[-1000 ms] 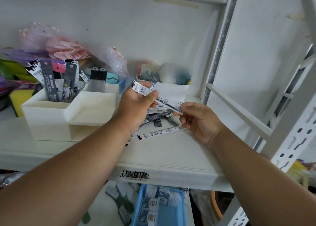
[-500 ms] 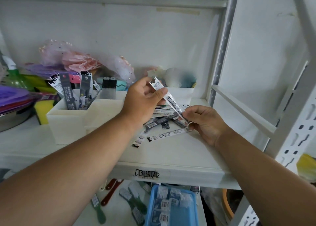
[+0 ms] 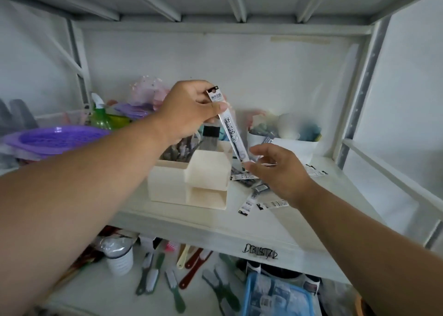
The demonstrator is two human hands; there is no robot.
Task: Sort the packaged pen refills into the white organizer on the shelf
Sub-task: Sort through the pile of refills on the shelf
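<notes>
Moved since the earlier frame: refill packet (image 3: 230, 129), raised from low over the loose pile to a steep tilt above the white organizer (image 3: 191, 181); right-hand pinch on its lower end now released. Left hand (image 3: 191, 109): thumb and fingers clamped near the packet's top (printed header projecting above the thumb). Right hand (image 3: 278, 169): loosely open, fingertips just beside the packet's lower tip, contact not determinable. Organizer: on the shelf (image 3: 299, 222), rear-left compartment holding upright packets. Loose refill packets (image 3: 254, 196): scattered on the shelf right of the organizer, partly beneath the right hand.
</notes>
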